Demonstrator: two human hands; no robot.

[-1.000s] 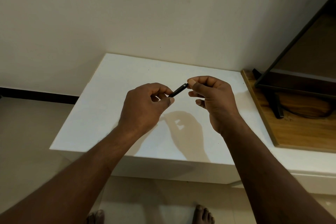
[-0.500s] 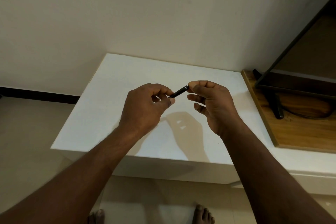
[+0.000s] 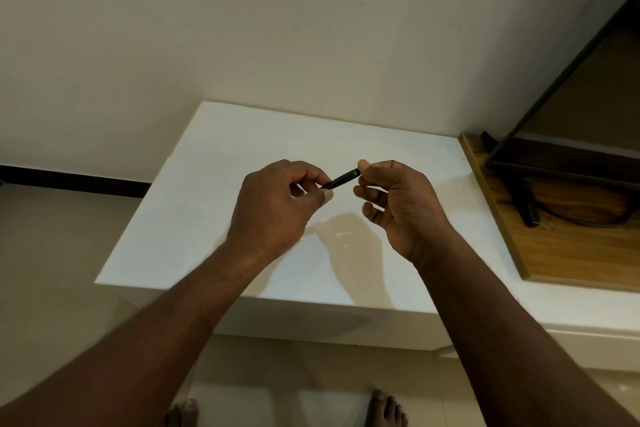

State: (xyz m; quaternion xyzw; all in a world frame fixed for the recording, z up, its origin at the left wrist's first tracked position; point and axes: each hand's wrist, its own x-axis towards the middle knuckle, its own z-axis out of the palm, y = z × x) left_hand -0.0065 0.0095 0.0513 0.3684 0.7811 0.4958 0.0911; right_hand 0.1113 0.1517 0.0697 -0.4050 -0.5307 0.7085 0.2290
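The left hand (image 3: pixel 277 204) pinches a black stick (image 3: pixel 341 178) above the white ledge (image 3: pixel 207 218), and the right hand (image 3: pixel 398 204) pinches its tip. At 3 o'clock, a television (image 3: pixel 554 163) stands on a wooden board (image 3: pixel 571 253). A cream wall (image 3: pixel 242 28) rises at 12 o'clock, and bare feet (image 3: pixel 388 409) show at 6.

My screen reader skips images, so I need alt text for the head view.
Two bare hands hold a black stick between them above a white ledge; the left hand pinches one end, the right hand the other. A wooden board bearing a dark screen lies at right.

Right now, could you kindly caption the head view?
Left hand and right hand pinch a black stick over a counter.
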